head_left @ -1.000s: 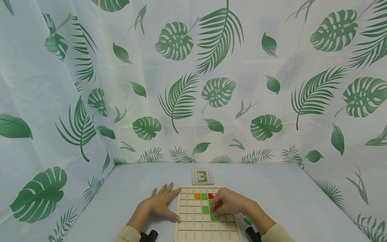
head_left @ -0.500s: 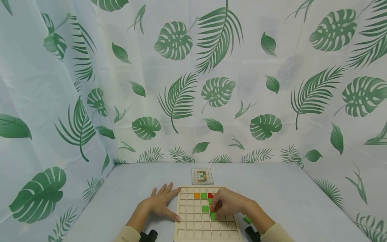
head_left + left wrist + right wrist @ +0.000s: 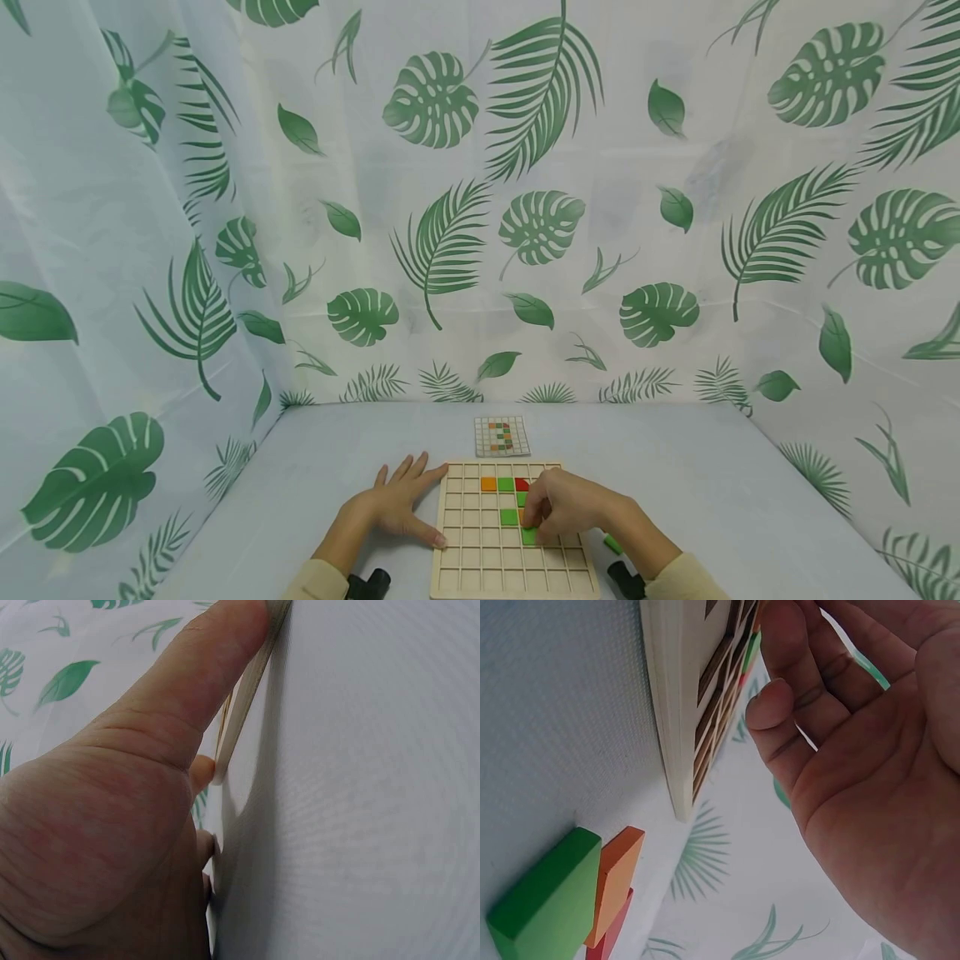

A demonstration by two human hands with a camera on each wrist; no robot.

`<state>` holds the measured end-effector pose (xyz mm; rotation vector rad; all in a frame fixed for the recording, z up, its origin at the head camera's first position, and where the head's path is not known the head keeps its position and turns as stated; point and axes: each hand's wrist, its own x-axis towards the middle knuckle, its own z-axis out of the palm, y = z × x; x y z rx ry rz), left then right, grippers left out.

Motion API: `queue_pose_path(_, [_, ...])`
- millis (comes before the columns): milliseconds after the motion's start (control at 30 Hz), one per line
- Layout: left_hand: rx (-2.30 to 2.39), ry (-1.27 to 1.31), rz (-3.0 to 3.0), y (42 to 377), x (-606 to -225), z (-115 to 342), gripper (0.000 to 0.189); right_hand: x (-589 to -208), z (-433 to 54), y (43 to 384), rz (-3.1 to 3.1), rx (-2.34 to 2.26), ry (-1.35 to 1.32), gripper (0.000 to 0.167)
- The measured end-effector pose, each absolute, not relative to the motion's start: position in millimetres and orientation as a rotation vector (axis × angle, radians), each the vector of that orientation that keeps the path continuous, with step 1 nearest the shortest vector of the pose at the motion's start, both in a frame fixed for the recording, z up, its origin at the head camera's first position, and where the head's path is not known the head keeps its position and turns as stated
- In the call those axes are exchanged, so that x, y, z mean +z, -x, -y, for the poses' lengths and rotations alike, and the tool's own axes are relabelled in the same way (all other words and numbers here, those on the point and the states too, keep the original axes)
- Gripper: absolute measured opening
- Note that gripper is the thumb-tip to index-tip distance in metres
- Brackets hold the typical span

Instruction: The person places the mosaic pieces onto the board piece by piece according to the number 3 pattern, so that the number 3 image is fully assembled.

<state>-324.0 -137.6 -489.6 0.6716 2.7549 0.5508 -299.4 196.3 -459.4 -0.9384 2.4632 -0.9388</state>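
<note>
My left hand [image 3: 401,504] lies spread at the left of a wooden grid board [image 3: 480,562] in the head view; its thumb and index fingertips touch the edge. In the left wrist view the thumb [image 3: 202,667] rests along that edge. Over the board's right half, my right hand [image 3: 573,504] pinches a square green tile [image 3: 529,537] low in the grid, fingertips partly hiding it. Around it sit an orange tile [image 3: 488,484], a green tile [image 3: 506,484], a red piece [image 3: 521,484], and another green tile [image 3: 509,517]. A sliver of orange shows beside the fingers.
A printed pattern card [image 3: 502,437] lies behind the board. Right of the board are loose pieces: a green block [image 3: 547,896], an orange block [image 3: 616,881] and a red block [image 3: 613,926]. A leaf-print curtain [image 3: 465,233] stands behind the white table [image 3: 675,467].
Beside my right fingertips an orange sliver has come into sight, and the pinched green tile has shifted very slightly left. My left hand stays where it was.
</note>
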Motion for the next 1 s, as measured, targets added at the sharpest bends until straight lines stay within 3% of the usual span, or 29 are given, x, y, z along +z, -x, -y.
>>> queue_pose_path(667, [0.531, -0.674, -2.759, 324.6, -490.4, 137.7, 0.12, -458.4, -196.2, 299.1, -2.46, -0.945, 0.927, 0.018])
queue_pose_path(1000, [0.549, -0.674, -2.75, 325.4, -490.6, 138.1, 0.122, -454.7, -204.9, 304.4, -2.473, -0.961, 1.007, 0.008])
